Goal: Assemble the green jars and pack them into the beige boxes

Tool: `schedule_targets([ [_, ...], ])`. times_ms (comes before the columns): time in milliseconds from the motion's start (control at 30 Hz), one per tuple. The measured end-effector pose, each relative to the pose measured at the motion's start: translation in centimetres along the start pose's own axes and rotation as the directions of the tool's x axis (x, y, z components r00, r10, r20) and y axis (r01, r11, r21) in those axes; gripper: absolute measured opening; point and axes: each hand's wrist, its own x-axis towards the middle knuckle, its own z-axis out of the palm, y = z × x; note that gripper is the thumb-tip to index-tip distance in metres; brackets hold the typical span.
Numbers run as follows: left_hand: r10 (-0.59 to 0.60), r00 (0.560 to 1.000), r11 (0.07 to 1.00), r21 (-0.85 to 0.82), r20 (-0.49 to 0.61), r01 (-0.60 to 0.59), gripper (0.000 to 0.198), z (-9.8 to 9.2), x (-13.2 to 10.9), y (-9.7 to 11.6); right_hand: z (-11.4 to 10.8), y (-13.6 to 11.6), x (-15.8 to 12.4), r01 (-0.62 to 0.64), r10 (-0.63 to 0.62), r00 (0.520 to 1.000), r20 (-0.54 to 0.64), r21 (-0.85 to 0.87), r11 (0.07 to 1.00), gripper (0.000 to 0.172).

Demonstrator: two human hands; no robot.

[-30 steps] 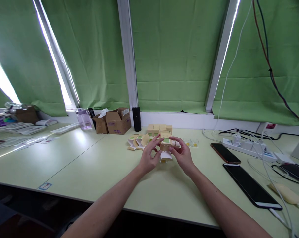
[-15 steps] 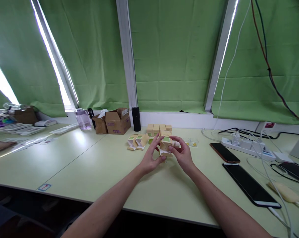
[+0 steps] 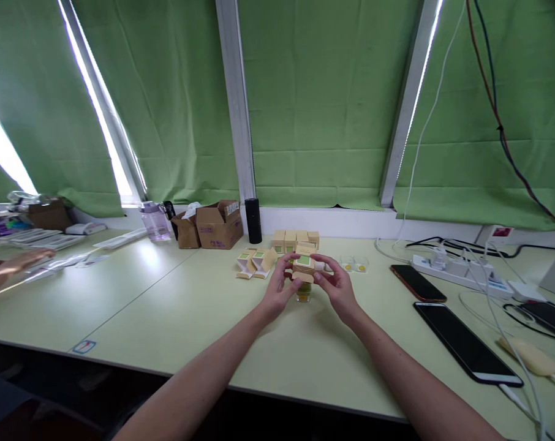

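Green blinds (image 3: pixel 314 98) hang behind a pale surface (image 3: pixel 190 324). At far left, another person's hand (image 3: pixel 22 263) is near some sheets (image 3: pixel 91 260). Next come a purple bottle (image 3: pixel 155 223), two cartons (image 3: pixel 221 228) and a black cylinder (image 3: pixel 253 222), then two open boxes (image 3: pixel 261 260) nearer. Left hand (image 3: pixel 277 293) and right hand (image 3: pixel 339 289), fingers partly curled, hold a small box (image 3: pixel 304 264) between them, just above a glass (image 3: pixel 304 294); I cannot tell whether they touch. The small box partly blocks a box row (image 3: pixel 290 237) behind. Rightward sit two more glasses (image 3: pixel 361 266), a phone (image 3: pixel 418 283), a power strip (image 3: pixel 461 275) and a larger phone (image 3: pixel 465 343).
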Motion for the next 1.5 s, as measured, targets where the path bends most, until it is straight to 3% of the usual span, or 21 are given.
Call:
schedule_targets([
  [367,-0.043,0.999,0.994,-0.103,-0.032,0.039,0.052,0.12,0.21,0.24,0.22,0.14,-0.19,0.075,-0.075,0.997,0.022,0.005,0.997,0.041],
  [1100,-0.045,0.995,0.996,-0.077,-0.088,0.039,0.041,0.43,0.29,0.15,0.60,0.22,-0.35,0.042,-0.043,0.999,0.021,0.043,0.998,0.047],
  [1500,0.085,0.990,0.992,0.108,-0.114,-0.073,0.037,0.52,0.18,-0.41,0.81,-0.15,-0.21,0.054,-0.054,0.998,-0.031,0.016,0.998,0.050],
])
